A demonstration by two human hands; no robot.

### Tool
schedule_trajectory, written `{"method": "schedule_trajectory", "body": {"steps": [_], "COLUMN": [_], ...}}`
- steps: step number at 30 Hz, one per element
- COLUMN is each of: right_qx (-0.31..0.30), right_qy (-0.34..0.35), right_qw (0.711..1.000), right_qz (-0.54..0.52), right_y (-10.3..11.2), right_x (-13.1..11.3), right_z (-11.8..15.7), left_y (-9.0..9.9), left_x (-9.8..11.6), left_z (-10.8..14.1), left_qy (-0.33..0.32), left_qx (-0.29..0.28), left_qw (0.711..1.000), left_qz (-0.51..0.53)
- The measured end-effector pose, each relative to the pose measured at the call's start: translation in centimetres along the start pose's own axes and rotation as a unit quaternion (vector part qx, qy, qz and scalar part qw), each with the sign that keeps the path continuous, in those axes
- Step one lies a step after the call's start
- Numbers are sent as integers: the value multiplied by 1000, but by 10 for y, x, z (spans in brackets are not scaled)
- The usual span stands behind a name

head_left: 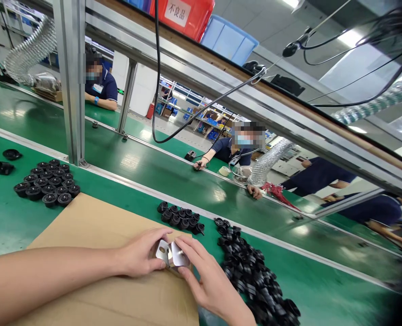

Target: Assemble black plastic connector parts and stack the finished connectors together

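Observation:
My left hand (138, 256) is closed around a small silver metal block (162, 250) with rounded corners and a hole in its face. My right hand (205, 271) grips a second silver block (179, 256), which has a thin pin-like part on its face. The two blocks are side by side and very close; fingers hide whether they are joined. Both hands are above a brown cardboard sheet (119, 294) on the green bench. Just beyond them sits a cluster of round black plastic parts (183, 219).
A heap of loose black parts (251, 267) lies to the right, and rows of black round parts (47, 181) stand at left. An aluminium post (72, 81) rises from the bench, and a black cable (158, 72) hangs overhead. Co-workers (236, 151) sit across the green conveyor belt (146, 165).

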State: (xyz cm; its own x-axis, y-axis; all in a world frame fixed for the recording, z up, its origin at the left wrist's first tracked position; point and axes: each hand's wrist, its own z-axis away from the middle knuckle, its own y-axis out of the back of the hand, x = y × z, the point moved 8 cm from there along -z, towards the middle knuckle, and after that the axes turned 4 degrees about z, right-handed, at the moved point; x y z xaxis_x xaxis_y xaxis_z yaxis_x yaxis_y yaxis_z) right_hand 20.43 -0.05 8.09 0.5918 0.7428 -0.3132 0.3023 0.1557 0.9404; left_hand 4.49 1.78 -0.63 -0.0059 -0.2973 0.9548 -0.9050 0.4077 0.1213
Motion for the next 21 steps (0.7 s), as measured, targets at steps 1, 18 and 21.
{"method": "schedule_trajectory", "body": {"steps": [1,18,21], "right_qx": [-11,54,52], "right_qy": [0,-98,-55], "right_qw": [1000,993,996], "right_qz": [-7,-31,-50], "right_y": [-1,-5,-5], "right_x": [-1,22,21], "right_z": [-1,-7,-4], "left_y": [0,3,7], "left_x": [3,-30,-38], "left_z": [0,7,2], "left_qy": [-5,36,22], "left_qx": [-2,14,39], "left_qw": [1000,998,998], "left_qz": [-3,-47,-54]}}
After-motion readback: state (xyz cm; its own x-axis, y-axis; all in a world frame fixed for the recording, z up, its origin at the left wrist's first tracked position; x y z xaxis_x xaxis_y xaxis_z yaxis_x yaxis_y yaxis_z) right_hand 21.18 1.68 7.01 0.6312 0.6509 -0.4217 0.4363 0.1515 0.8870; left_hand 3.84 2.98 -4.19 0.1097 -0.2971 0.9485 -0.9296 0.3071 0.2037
